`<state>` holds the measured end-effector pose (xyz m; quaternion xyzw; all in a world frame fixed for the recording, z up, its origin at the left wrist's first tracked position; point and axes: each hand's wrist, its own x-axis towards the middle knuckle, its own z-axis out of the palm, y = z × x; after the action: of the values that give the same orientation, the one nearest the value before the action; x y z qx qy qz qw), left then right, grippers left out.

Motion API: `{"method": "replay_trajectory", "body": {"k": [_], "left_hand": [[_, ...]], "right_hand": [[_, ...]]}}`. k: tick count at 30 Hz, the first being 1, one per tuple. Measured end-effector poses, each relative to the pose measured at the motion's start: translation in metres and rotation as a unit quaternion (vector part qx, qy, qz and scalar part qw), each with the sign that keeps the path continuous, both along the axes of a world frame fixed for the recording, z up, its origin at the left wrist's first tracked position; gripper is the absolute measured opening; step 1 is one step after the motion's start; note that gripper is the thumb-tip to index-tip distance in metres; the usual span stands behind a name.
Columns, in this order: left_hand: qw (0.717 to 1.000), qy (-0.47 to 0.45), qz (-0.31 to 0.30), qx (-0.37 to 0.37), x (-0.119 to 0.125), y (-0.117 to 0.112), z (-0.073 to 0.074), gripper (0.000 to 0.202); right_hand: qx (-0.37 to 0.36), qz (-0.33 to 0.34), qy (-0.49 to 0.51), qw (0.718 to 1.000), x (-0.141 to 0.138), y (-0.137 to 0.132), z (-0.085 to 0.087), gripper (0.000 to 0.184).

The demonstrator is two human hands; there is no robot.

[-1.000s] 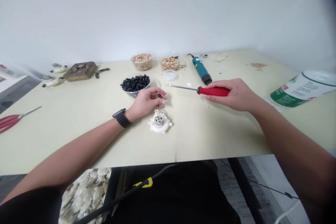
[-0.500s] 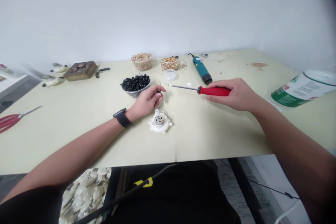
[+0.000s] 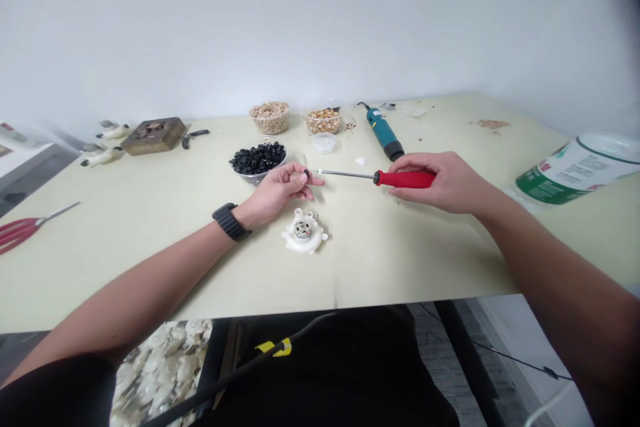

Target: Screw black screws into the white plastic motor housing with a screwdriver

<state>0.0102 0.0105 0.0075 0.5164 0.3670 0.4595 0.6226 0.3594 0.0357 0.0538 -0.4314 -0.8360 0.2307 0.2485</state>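
My right hand (image 3: pixel 440 181) is closed around the red handle of a screwdriver (image 3: pixel 405 179), its shaft pointing left. Between the thumb and finger of my left hand (image 3: pixel 280 192) is a small black rubber piece (image 3: pixel 307 175). The screwdriver's tip is right beside that piece; whether they touch I cannot tell. Just below my left hand, a white plastic housing with a round metal motor (image 3: pixel 303 230) in its middle lies on the table. Behind the same hand stands a clear bowl of small black parts (image 3: pixel 257 159).
Two tubs of small tan parts (image 3: pixel 270 117) and brassy parts (image 3: pixel 323 121) stand at the back, near a teal power tool (image 3: pixel 384 132). A labelled white-green container (image 3: pixel 575 170) leans at right. Far left are red-handled scissors (image 3: pixel 25 232) and a brown block (image 3: pixel 153 135).
The screwdriver has shifted slightly left and down, bringing its tip to my left hand. My left hand has turned, and the black piece now shows more clearly at its fingertips.
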Motion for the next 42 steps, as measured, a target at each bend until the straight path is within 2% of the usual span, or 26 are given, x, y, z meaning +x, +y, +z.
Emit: {"method": "replay_trajectory", "body": {"k": [14,42], "left_hand": [[1.000,-0.004,-0.007,-0.005,-0.0001,0.0027,-0.0037,0.029],[0.998,0.058,-0.016,0.027,0.0017,0.0006,-0.0043,0.040]], "right_hand": [[-0.011,0.005,-0.002,1.000,0.0007,-0.0004,0.0010,0.032],[-0.015,0.012,-0.021,1.000,0.0014,0.0015,-0.0008,0.033]]}}
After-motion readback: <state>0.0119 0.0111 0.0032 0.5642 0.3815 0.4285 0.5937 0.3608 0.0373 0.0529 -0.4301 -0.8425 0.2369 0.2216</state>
